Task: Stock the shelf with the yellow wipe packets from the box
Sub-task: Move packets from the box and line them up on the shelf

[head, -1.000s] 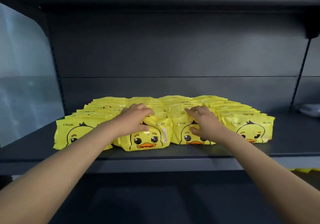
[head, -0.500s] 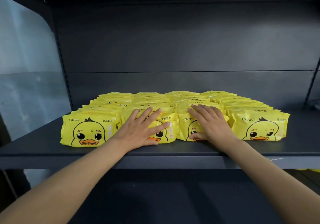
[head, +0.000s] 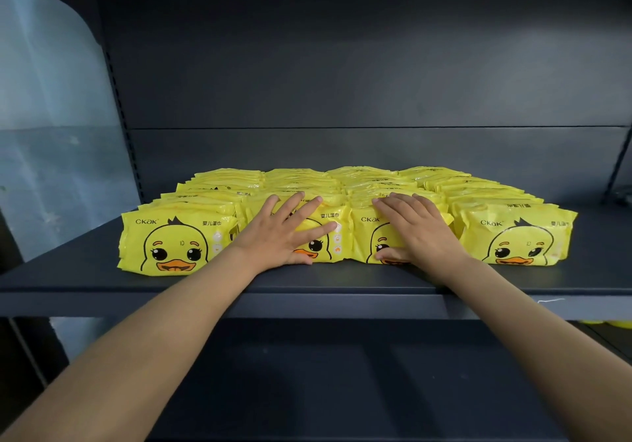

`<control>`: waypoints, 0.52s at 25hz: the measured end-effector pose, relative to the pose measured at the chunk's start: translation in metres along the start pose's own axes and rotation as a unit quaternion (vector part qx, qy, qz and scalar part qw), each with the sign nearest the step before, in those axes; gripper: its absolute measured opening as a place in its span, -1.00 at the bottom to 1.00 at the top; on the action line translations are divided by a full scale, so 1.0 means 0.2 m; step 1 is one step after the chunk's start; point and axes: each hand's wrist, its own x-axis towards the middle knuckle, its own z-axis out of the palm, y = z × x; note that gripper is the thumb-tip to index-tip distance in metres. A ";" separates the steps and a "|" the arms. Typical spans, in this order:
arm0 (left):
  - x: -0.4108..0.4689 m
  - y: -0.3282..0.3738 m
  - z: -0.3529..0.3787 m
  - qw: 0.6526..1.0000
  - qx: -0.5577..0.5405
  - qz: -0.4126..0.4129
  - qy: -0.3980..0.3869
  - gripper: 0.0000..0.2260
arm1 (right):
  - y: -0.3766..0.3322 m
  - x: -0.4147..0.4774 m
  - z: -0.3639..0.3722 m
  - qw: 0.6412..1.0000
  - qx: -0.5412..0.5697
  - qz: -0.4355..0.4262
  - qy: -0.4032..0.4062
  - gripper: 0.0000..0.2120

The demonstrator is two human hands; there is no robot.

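Pressing two packets [head: 337, 236], left hand [head: 280, 236], right hand [head: 422, 236]

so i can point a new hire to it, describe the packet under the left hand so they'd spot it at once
On the dark grey shelf, yellow duck packets stand in four columns. In the front row, it is the second packet from the left. Only it has the left hand spread flat over it, hiding the Ckak name that its three neighbours show.
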 end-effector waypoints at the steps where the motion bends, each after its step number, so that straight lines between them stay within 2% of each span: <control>1: -0.01 -0.01 -0.01 1.000 0.000 0.005 0.003 -0.31 | 0.00 0.00 -0.01 1.000 0.000 0.000 -0.007 -0.24; 6: -0.05 -0.02 -0.01 1.000 0.009 0.019 0.009 -0.31 | 0.01 0.01 -0.02 0.999 0.007 0.004 -0.052 -0.25; 11: -0.01 0.00 -0.04 1.000 0.003 0.003 -0.009 -0.30 | -0.02 0.05 -0.04 0.989 -0.012 0.050 -0.138 -0.22; 13: -0.04 0.00 -0.06 1.000 0.006 0.012 0.000 -0.32 | -0.03 0.03 -0.05 0.988 -0.023 0.054 -0.143 -0.22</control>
